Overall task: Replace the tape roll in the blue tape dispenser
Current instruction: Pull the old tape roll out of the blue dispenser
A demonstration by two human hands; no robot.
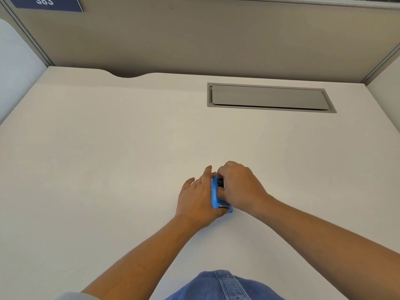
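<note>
The blue tape dispenser stands on the white desk, squeezed between both hands near the middle. My left hand lies flat against its left side, fingers stretched forward, steadying it. My right hand curls over the top from the right, fingertips pinched on a dark part inside the dispenser, probably the tape roll's core. A metal cutter edge shows at the near end. Most of the dispenser and any tape roll are hidden by my hands.
A grey cable hatch is set into the desk at the back right. Beige partition walls close off the back and sides. A curved cut-out notches the desk's back edge. My denim clothing shows at the bottom.
</note>
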